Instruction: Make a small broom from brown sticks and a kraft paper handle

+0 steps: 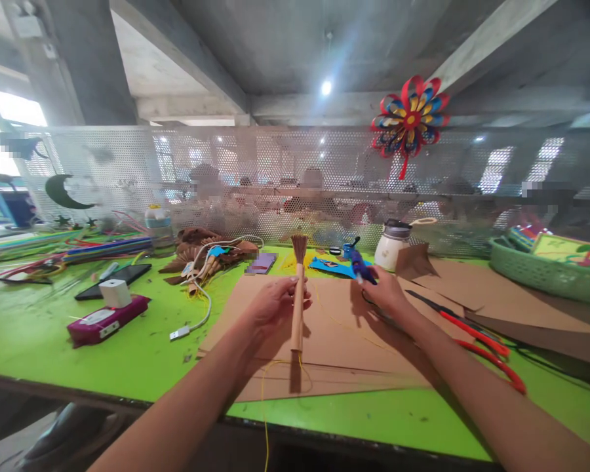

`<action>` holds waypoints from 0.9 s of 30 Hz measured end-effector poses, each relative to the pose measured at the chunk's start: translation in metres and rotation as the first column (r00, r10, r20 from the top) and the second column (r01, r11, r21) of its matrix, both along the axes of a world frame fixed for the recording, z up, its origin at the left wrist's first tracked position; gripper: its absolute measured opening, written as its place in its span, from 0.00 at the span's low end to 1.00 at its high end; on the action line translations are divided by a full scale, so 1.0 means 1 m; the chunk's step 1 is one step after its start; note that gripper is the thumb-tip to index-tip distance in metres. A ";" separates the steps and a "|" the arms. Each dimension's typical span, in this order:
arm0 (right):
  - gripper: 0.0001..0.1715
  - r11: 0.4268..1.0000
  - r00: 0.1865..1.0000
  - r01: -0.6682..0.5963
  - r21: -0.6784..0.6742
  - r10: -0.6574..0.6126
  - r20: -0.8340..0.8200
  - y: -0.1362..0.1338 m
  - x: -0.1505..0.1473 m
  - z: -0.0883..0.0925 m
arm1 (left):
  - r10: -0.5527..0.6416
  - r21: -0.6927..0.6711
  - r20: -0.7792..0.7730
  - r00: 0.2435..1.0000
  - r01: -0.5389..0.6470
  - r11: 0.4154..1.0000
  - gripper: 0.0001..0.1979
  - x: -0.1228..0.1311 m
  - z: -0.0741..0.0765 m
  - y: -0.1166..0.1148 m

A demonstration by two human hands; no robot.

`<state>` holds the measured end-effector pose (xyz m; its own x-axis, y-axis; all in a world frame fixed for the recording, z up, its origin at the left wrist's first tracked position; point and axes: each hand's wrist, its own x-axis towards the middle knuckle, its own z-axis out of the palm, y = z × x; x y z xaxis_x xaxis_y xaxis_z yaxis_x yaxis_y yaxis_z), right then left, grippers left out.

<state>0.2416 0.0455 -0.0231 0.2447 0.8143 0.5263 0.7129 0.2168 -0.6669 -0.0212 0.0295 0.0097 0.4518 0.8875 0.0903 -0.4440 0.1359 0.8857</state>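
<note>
My left hand point(275, 305) is closed round a rolled brown paper tube point(297, 321), which stands nearly upright with a fringed, brush-like top point(299, 248). A yellow thread point(264, 400) trails from the tube's lower end past the table edge. To the right, my right hand point(386, 292) grips a blue glue gun point(358, 262), its nozzle pointing up and away from me; my fingers partly hide its handle. Beneath both hands lie flat sheets of brown paper point(255, 380).
Red-handled scissors point(476, 334) lie right of the sheets. A white jar point(392, 249) and a green basket point(545, 278) stand behind. At left are a purple power strip point(109, 321), a white cable point(181, 333) and crumpled brown paper pieces point(199, 252). A perforated screen point(275, 154) backs the green table point(172, 367).
</note>
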 end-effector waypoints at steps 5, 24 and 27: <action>0.26 0.981 0.936 -0.175 0.085 0.193 -0.295 -0.028 0.017 0.031 | -0.033 0.050 -0.005 0.999 0.033 0.998 0.09 -0.001 0.002 -0.003; 0.18 0.742 0.750 -0.656 -0.140 0.619 -0.232 -0.095 -0.018 0.068 | -0.094 0.130 -0.056 0.994 0.100 0.986 0.10 0.002 0.002 -0.013; 0.19 0.754 0.766 -0.639 -0.151 0.608 -0.208 -0.095 -0.018 0.068 | -0.106 0.138 -0.048 0.993 0.112 0.984 0.10 0.002 0.003 -0.015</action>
<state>0.2233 -0.0497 0.0452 -0.2993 0.8936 0.3345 0.3648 0.4311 -0.8253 -0.0196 0.0150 0.0124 0.5509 0.8126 0.1904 -0.3970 0.0545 0.9162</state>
